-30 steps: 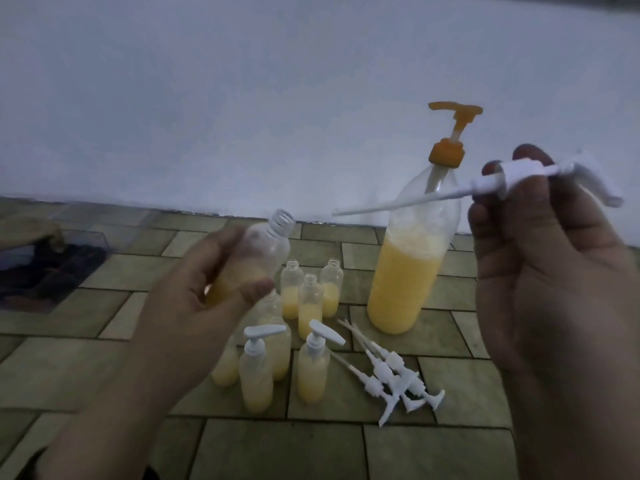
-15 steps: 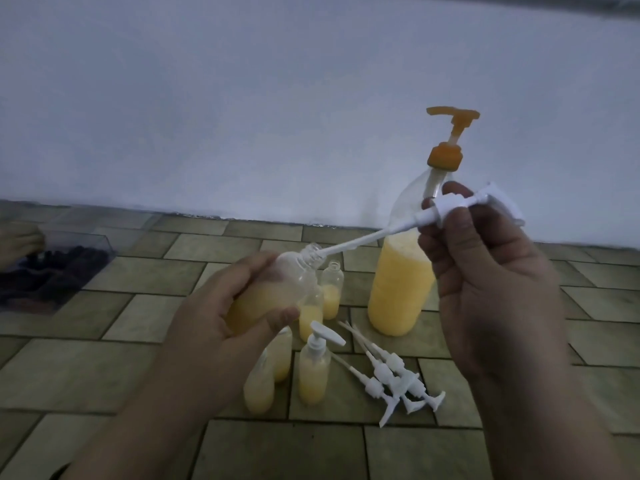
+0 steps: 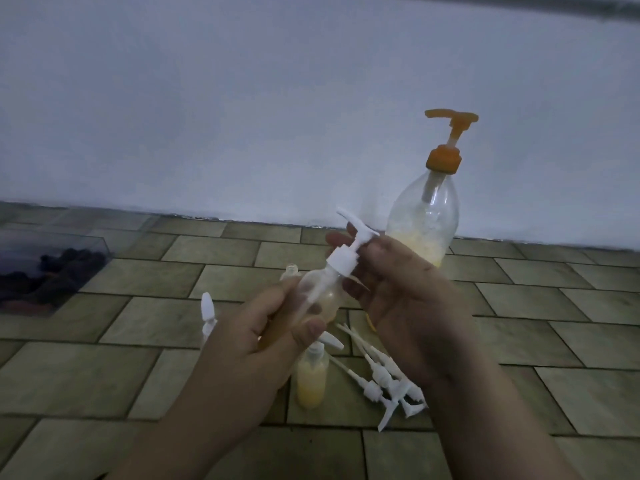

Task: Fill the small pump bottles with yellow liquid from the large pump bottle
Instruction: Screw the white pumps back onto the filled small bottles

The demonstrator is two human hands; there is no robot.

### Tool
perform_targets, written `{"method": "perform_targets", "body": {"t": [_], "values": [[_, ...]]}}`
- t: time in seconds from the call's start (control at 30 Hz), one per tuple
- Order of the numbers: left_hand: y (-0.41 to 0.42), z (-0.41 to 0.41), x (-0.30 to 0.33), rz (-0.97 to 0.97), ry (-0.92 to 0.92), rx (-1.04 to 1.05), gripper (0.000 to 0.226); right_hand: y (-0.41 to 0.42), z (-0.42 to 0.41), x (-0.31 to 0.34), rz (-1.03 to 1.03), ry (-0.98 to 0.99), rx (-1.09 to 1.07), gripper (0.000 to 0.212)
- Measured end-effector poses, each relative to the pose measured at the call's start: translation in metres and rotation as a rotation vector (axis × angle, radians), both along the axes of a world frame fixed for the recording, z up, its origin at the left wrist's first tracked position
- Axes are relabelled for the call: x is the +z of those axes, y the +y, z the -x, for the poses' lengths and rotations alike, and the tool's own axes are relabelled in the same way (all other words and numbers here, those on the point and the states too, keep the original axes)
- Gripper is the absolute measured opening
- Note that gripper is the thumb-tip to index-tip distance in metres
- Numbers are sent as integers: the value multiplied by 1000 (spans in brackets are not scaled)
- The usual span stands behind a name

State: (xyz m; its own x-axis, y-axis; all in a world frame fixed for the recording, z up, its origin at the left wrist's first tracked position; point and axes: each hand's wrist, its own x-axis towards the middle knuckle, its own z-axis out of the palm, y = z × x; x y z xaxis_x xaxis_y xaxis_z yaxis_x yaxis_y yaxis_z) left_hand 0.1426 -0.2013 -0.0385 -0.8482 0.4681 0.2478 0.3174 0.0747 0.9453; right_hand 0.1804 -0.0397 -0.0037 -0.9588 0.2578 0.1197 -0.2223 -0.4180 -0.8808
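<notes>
The left hand grips a tilted small pump bottle; the right hand pinches its white pump cap. Cross-threading the cap could let yellow liquid leak onto the tiled floor.

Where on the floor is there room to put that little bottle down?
Bare tiles lie right of the loose white pumps, and more tiles between the dark clear box and the small bottles. It is crowded under the hands, from those bottles to the large bottle.
</notes>
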Motion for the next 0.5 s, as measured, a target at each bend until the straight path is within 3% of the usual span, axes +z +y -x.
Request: {"method": "perform_targets", "body": {"t": [0.13,0.23,0.37,0.5], "values": [[2,-2,1,-13,-4,-49,37,-1,2,-1,6,20,-26,17],[2,-2,0,-28,-7,-46,42,-1,1,-1,64,-3,75,10],[5,-9,4,-31,1,-61,37,-4,-1,-4,88,-37,77,29],[7,-13,4,-55,10,-33,39,-3,-4,-8,126,12,94,13]]}}
